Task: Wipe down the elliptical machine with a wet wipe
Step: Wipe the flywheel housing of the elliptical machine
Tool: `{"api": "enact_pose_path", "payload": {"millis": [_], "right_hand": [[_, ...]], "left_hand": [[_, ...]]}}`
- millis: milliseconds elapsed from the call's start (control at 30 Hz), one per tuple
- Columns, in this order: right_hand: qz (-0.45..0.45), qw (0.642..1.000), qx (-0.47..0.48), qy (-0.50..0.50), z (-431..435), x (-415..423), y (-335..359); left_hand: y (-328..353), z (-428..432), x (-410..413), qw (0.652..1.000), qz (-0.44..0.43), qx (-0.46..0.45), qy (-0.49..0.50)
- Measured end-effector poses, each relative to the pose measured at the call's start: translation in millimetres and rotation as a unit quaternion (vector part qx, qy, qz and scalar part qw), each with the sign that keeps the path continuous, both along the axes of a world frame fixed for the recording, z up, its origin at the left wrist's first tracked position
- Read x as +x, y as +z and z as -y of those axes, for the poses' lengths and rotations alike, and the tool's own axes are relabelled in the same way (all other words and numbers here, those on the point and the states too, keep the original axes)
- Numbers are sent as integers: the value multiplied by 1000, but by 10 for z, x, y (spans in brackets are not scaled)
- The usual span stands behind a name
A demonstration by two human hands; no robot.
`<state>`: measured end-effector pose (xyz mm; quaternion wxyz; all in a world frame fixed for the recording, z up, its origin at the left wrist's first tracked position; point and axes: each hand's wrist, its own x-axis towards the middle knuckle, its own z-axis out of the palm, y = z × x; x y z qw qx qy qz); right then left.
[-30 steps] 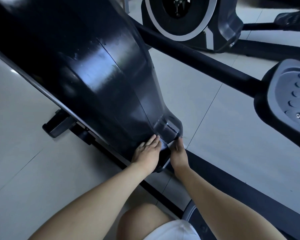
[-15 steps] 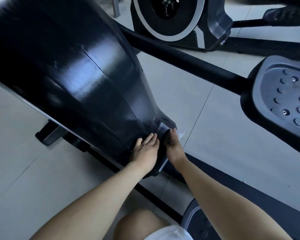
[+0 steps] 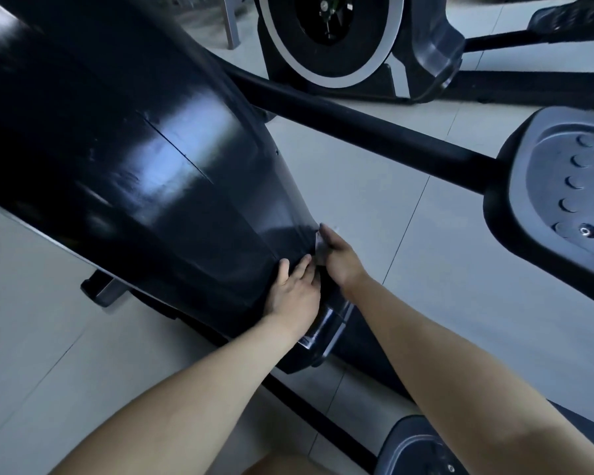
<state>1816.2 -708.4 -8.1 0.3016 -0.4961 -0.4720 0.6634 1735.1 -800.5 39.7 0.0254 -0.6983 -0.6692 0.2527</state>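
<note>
The elliptical machine's glossy black housing [image 3: 158, 173] fills the left and middle of the head view, narrowing toward its lower end. My left hand [image 3: 294, 289] rests flat on the housing near that narrow end, fingers straight. My right hand [image 3: 340, 257] is beside it on the housing's right edge and presses a pale wet wipe [image 3: 320, 246] against the plastic. Only a small strip of the wipe shows under the fingers.
A black crank arm [image 3: 374, 135] runs to a grey studded foot pedal [image 3: 563, 193] at the right. A second machine's flywheel [image 3: 330, 36] stands at the top. Another pedal [image 3: 422, 450] shows at the bottom; my knee is below. Pale floor tiles [image 3: 436, 269] surround everything.
Both hands have slid up the housing from its lower tip. The right hand with the wipe is now higher on the right edge, and the view has shifted closer.
</note>
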Motion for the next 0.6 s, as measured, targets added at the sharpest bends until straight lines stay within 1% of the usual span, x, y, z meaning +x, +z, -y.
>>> {"api": "enact_pose_path", "payload": {"millis": [100,167,300,333,400,467,533,600], "right_hand": [[34,999,-2,-4,17,145,-128],[64,997,-6,-31,37,220,-250],[80,991,-65,-87,31,234,-396],[88,990,-64,-88,7,225,-416],[115,990,-40,-68,-23,204,-415],[112,993,-2,-34,-19,162,-372],[88,995,47,13,-12,111,-285],[32,998,38,29,-2,126,-223]], "left_hand": [[-46,-31,-45,1000,15,-3,-7],[-54,-52,-62,999,33,-7,-10],[-83,-85,-85,997,77,0,-13],[-83,-92,-88,996,89,4,-14],[-78,-103,-84,994,109,10,-14],[-98,-125,-78,992,123,13,-15],[-137,-151,-77,989,147,26,-22],[-171,-158,-95,980,190,45,-39]]}}
